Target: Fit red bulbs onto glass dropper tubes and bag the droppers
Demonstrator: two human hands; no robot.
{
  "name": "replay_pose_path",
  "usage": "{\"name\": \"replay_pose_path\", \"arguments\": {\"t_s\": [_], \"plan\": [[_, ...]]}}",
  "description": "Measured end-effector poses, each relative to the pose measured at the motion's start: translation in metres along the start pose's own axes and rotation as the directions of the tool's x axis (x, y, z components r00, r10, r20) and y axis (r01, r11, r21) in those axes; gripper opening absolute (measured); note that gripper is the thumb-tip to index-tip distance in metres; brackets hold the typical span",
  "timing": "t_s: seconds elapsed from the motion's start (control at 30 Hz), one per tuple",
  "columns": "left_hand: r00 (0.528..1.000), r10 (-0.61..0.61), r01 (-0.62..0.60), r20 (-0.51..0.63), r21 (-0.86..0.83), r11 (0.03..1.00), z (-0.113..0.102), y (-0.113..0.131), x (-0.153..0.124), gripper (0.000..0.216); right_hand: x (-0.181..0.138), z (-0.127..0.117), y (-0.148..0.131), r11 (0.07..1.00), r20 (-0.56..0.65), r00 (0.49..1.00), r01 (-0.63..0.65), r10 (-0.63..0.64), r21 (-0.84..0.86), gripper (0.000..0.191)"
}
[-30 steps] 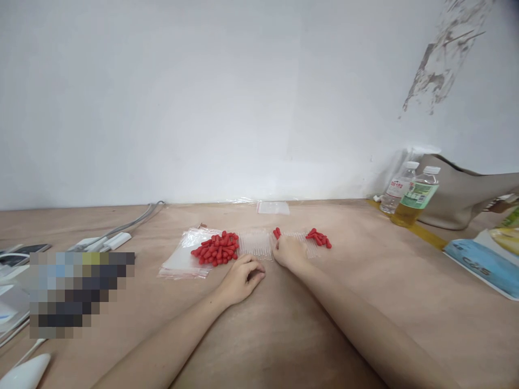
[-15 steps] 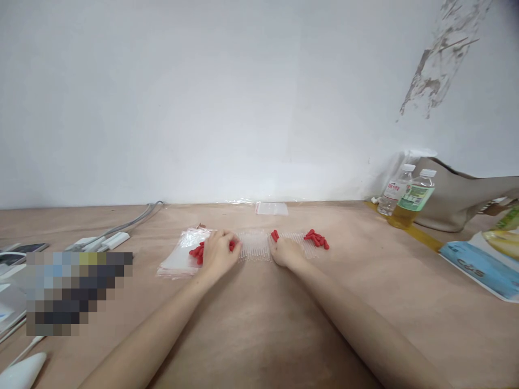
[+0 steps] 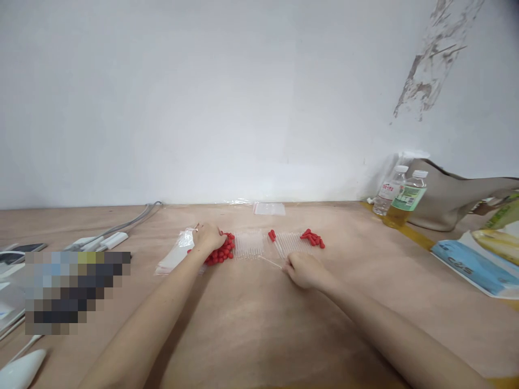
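My right hand (image 3: 302, 268) is closed, pinching one end of a thin pale stick (image 3: 271, 262) that slants up to the left, just in front of the row of clear sticks (image 3: 248, 246). More clear sticks (image 3: 292, 243) lie side by side behind that hand. My left hand (image 3: 208, 236) is at the left edge of a pile of small red teardrop-shaped pieces (image 3: 221, 254), its fingers curled; whatever they hold is hidden. Beneath and beside it lies a stack of clear plastic bags (image 3: 174, 258). A few red pieces (image 3: 272, 235) rest on the sticks, with a smaller red cluster (image 3: 313, 238) further right.
A clear bag (image 3: 270, 209) lies by the wall. To the right stand two bottles (image 3: 406, 200), a grey-beige bag (image 3: 444, 194) and a blue packet (image 3: 472, 265). On the left are cables (image 3: 138, 219), white plugs (image 3: 113, 241) and a pixelated area.
My right hand has moved right and toward me, drawing a thin stick away from the row. My left hand has shifted slightly left and away, uncovering more of the red pile.
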State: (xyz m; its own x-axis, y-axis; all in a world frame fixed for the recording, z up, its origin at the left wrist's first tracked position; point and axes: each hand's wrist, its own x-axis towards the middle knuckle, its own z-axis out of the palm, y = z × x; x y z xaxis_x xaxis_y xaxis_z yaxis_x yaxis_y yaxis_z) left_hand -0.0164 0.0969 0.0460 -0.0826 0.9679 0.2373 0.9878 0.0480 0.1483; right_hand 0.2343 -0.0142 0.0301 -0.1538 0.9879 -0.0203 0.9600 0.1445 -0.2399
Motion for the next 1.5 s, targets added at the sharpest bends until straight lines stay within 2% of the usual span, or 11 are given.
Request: {"name": "replay_pose_path", "arguments": {"t_s": [0.2, 0.3, 0.4, 0.53, 0.7, 0.77, 0.87, 0.97, 1.2, 1.33, 1.5], "plan": [[0.995, 0.022, -0.026, -0.102, -0.045, 0.999, -0.008, 0.004, -0.003, 0.023, 0.001, 0.011, -0.006, 0.987, -0.138, 0.99, 0.01, 0.013, 0.161, 0.023], [0.973, 0.123, -0.152, -0.193, -0.142, 0.978, -0.014, 0.01, -0.012, 0.023, 0.002, 0.019, -0.01, 0.982, -0.143, 0.99, 0.015, 0.013, 0.188, 0.02], [0.911, 0.3, -0.39, -0.284, -0.35, 0.852, -0.009, 0.018, -0.036, 0.019, 0.002, 0.026, -0.011, 0.984, -0.141, 0.99, 0.009, 0.016, 0.179, 0.017], [0.835, 0.508, -0.54, -0.211, -0.488, 0.686, 0.017, 0.027, -0.08, 0.013, 0.001, 0.033, -0.005, 0.975, -0.251, 0.968, 0.083, -0.03, 0.205, 0.015], [0.826, 0.532, -0.529, -0.188, -0.585, 0.615, 0.036, 0.027, -0.101, 0.019, 0.001, 0.037, 0.003, 0.83, -0.42, 0.896, 0.343, -0.147, 0.44, 0.014], [0.819, 0.542, -0.537, -0.189, -0.587, 0.606, 0.034, 0.027, -0.1, 0.019, 0.001, 0.038, 0.004, 0.781, -0.457, 0.869, 0.416, -0.191, 0.465, 0.014], [0.801, 0.568, -0.555, -0.189, -0.592, 0.585, 0.03, 0.028, -0.099, 0.019, 0.0, 0.039, 0.002, 0.761, -0.463, 0.848, 0.473, -0.258, 0.443, 0.019], [0.799, 0.567, -0.558, -0.197, -0.593, 0.58, 0.029, 0.028, -0.1, 0.02, -0.002, 0.04, -0.001, 0.773, -0.439, 0.847, 0.486, -0.3, 0.408, 0.022], [0.817, 0.531, -0.547, -0.224, -0.59, 0.593, 0.03, 0.029, -0.102, 0.019, -0.004, 0.041, 0.0, 0.818, -0.43, 0.857, 0.45, -0.283, 0.359, 0.023], [0.816, 0.522, -0.554, -0.247, -0.592, 0.586, 0.029, 0.028, -0.102, 0.018, -0.002, 0.042, 0.0, 0.784, -0.43, 0.856, 0.467, -0.286, 0.408, 0.022], [0.795, 0.546, -0.582, -0.264, -0.585, 0.565, 0.029, 0.026, -0.103, 0.018, 0.001, 0.042, 0.002, 0.77, -0.363, 0.894, 0.42, -0.262, 0.481, 0.018]]}}
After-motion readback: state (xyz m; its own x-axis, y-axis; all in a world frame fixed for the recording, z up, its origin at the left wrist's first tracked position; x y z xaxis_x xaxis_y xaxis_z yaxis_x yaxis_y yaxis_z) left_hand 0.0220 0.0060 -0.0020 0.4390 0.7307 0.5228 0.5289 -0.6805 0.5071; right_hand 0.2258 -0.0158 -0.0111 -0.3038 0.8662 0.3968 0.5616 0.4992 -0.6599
